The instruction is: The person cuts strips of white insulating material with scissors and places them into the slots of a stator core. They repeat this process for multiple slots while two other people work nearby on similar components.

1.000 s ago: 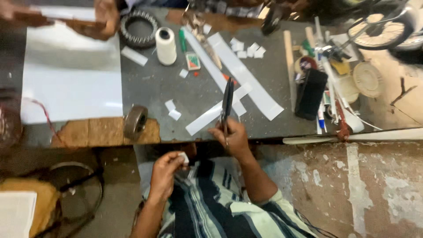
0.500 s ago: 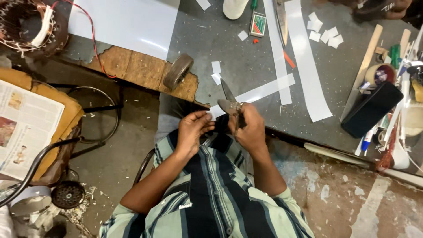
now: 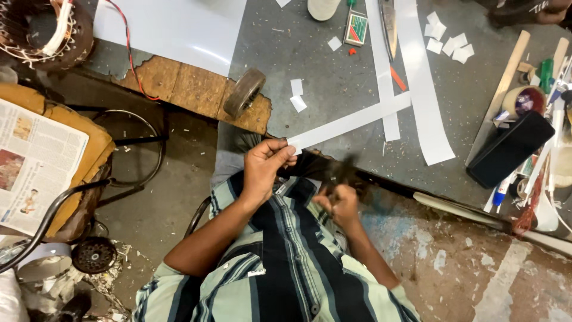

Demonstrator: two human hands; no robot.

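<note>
While the left hand (image 3: 265, 170) pinches the near end of a long white paper strip (image 3: 351, 121) between thumb and fingertips, the strip runs away from those fingers up and to the right across the grey worktable (image 3: 333, 65), its held end just past the table's worn edge. The right hand (image 3: 339, 206) sits just beside and below the left fingers, closed around the handles of dark scissors (image 3: 341, 173); the scissors are blurred, so I cannot tell whether the blades are apart or together, and they lie close under the strip without clearly touching it. Beyond the left fingertips, 2 small white paper squares (image 3: 297, 95) lie on the table, and a little further off to the left a round metal wheel-like part (image 3: 244, 92) rests at the chipped wooden edge. Farther from the fingers, 2 longer white strips (image 3: 420, 89) cross the held strip, with a knife-like blade (image 3: 389, 21) and a small green and red box (image 3: 356, 27) near their top. Well off to the right of the right hand lie a black case (image 3: 509, 149), a tape roll (image 3: 521, 101) and a wooden stick (image 3: 503, 83). Far to the left of the left hand sit a wound motor stator (image 3: 44, 30), a large white sheet (image 3: 173, 27) and a folded newspaper (image 3: 36, 164).
</note>
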